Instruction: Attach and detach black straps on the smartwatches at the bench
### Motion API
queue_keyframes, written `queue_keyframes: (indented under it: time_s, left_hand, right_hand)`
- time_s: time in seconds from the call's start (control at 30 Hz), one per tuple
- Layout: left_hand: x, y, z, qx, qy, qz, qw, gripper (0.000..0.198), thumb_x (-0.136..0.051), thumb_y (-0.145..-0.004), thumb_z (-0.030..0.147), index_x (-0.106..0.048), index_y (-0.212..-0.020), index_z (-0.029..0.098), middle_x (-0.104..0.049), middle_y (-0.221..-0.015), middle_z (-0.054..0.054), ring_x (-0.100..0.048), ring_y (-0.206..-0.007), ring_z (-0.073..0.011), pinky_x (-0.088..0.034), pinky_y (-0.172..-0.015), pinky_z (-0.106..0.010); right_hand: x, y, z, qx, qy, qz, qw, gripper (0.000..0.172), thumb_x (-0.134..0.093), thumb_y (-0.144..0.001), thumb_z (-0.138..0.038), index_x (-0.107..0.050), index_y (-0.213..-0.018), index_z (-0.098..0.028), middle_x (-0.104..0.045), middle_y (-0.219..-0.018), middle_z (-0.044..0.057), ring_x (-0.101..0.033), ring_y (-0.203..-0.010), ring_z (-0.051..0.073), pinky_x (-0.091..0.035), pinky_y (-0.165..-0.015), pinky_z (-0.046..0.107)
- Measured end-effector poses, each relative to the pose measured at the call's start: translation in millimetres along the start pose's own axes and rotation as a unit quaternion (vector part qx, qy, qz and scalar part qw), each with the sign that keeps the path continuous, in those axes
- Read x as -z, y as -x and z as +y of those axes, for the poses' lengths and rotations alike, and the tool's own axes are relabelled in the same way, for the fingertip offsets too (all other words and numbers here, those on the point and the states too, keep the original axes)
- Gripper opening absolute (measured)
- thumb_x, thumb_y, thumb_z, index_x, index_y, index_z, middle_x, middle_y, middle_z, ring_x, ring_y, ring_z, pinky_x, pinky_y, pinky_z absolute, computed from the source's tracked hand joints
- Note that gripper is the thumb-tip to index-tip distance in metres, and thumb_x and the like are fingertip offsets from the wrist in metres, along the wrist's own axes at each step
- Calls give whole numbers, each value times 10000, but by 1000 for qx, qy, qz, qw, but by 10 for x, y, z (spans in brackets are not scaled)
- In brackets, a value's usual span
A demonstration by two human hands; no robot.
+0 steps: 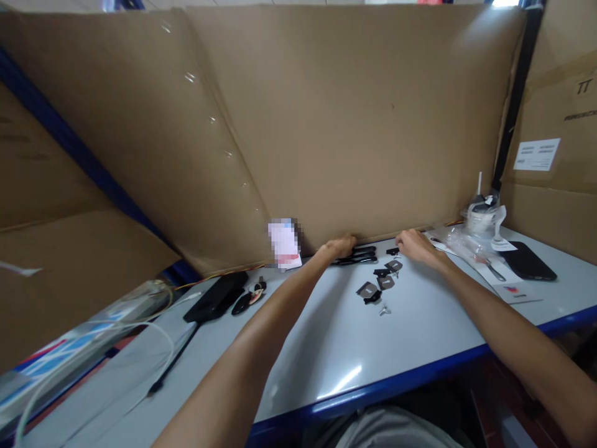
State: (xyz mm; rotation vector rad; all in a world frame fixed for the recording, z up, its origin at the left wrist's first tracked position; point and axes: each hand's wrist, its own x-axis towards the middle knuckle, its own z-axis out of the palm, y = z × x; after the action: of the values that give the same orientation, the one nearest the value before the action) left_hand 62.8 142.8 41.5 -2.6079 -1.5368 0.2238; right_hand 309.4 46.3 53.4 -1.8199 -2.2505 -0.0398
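Observation:
My left hand (342, 244) rests at the back of the grey table, at the left end of several black-handled tools (364, 254). Its fingers are bent over that end, and what they hold, if anything, is hidden. To the right, my right hand (411, 242) is at the back edge, fingers curled down close to a small black piece (393, 252); its fingertips are too small to make out. Between my forearms lie flat brown-grey plates (368, 290) with black pieces beside them, and some small silvery screws (384, 309).
At left are a black box (218, 296) with a cable, keys (256, 290) and a power strip (84, 348). A small card (283, 242) leans on the cardboard wall (349, 124). Rightward lie plastic bags (466, 244), a black phone (530, 260) and a wrapped cup (481, 214).

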Motion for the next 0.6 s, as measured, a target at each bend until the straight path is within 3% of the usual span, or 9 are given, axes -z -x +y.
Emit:
queue_keyframes:
  time_s: [0.13,0.3,0.47,0.6]
  left_hand:
    - [19,-3,-26,-5,-12,-8,1000,242,-567,-848,79,-724,-1027,120,-749,-1063,-156,-699,-1025,-231,-512,-918,-299]
    - [95,139,-37,-4,4,26,1000,210,-574,-859,84,-715,-994,160,-755,-995,-126,-710,-989,-225,-520,-898,-292]
    - [325,294,-102,27,55,122,991,185,-581,-889,142,-682,-1043,148,-745,-995,-156,-710,-1010,-271,-508,-918,-338]
    - [513,459,-160,84,118,228,963,195,-480,-962,176,-628,-1074,116,-729,-1028,-192,-709,-1013,-281,-521,-913,-384]
  right_hand:
    - [15,7,-40,4,-3,3,1000,339,-486,-883,-117,-781,-1042,-167,-759,-1088,157,-690,-1044,245,-477,-841,278]
    - [18,11,-52,1,-7,-2,1000,329,-498,-886,-135,-790,-1034,-165,-761,-1084,161,-690,-1039,243,-472,-835,268]
    - [32,37,-74,3,-6,-8,1000,338,-499,-880,-130,-787,-1053,-173,-752,-1115,167,-688,-1058,258,-473,-830,275]
    - [43,52,-83,2,-6,-5,1000,340,-485,-881,-127,-786,-1032,-177,-751,-1100,166,-695,-1035,268,-475,-808,286]
